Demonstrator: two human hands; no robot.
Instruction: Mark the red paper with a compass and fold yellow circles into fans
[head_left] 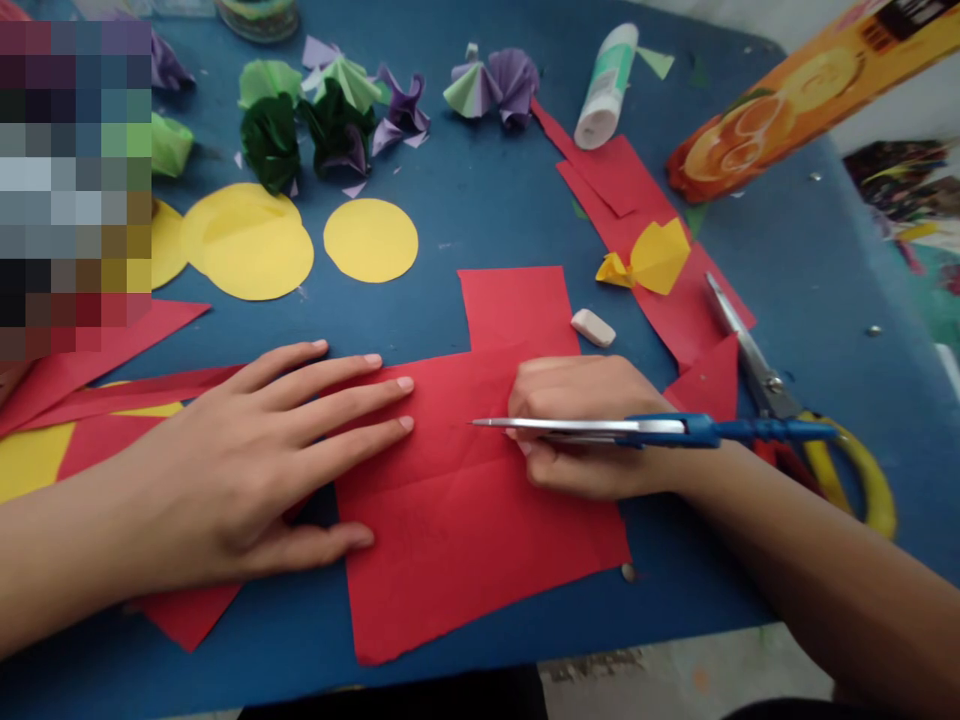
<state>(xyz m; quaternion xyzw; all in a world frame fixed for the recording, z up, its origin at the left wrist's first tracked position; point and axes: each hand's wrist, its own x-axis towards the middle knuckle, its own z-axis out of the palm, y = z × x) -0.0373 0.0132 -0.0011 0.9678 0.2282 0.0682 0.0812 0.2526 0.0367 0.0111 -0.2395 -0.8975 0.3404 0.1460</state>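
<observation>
Left hand (262, 460) lies flat and open on the red paper (465, 510) at the frame's centre. Right hand (577, 425) is closed around a blue compass (660, 429), probably by its leg. Its sharp tip could tear the sheet or prick a finger if it slips. No writing is readable on the glue bottle (606, 85) or orange box (802, 95).

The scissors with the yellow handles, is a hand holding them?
No, the scissors lie on the table, and the right hand holds a blue compass.

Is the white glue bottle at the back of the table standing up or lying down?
Lying down. The glue bottle rests on its side on the blue table, beside strips of red paper.
</observation>
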